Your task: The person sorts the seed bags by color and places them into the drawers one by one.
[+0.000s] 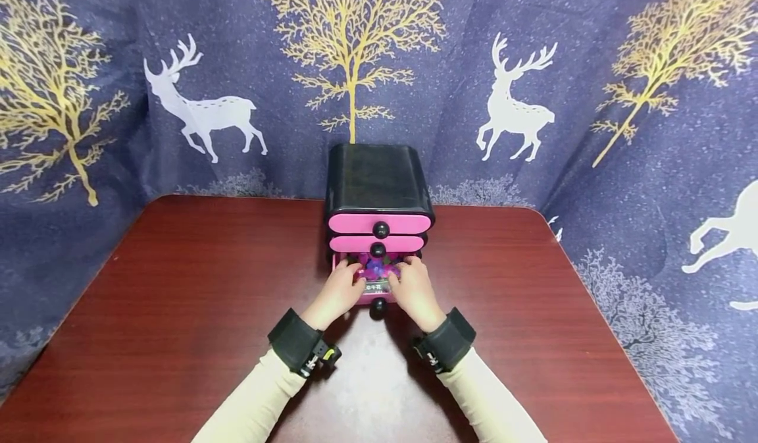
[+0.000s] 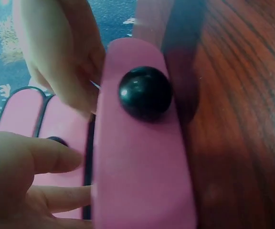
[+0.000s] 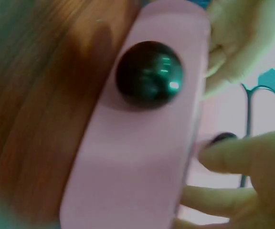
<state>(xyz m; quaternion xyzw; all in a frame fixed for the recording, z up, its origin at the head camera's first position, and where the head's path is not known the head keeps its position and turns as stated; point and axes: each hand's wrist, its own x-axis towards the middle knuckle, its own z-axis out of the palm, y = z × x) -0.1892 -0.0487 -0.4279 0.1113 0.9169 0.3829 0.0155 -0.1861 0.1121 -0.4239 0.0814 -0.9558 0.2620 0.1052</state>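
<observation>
A small black drawer cabinet (image 1: 379, 173) with pink fronts stands at the table's back, its bottom drawer (image 2: 142, 171) pulled out. Inside that drawer shows a flat packet (image 1: 375, 270) with purple and blue flowers and a dark strip of light characters. My left hand (image 1: 342, 285) reaches into the drawer at the packet's left side, and my right hand (image 1: 413, 288) does so at its right. Both wrist views show a thumb above the drawer's top edge, apart from the fingers that dip behind the pink front. Those fingertips are hidden.
Two upper drawers (image 1: 379, 224) are closed, each with a round black knob. The open drawer's black knob (image 1: 378, 309) juts toward me over the reddish-brown table (image 1: 225, 311). A dark blue curtain (image 1: 284, 114) with deer and trees hangs behind the table.
</observation>
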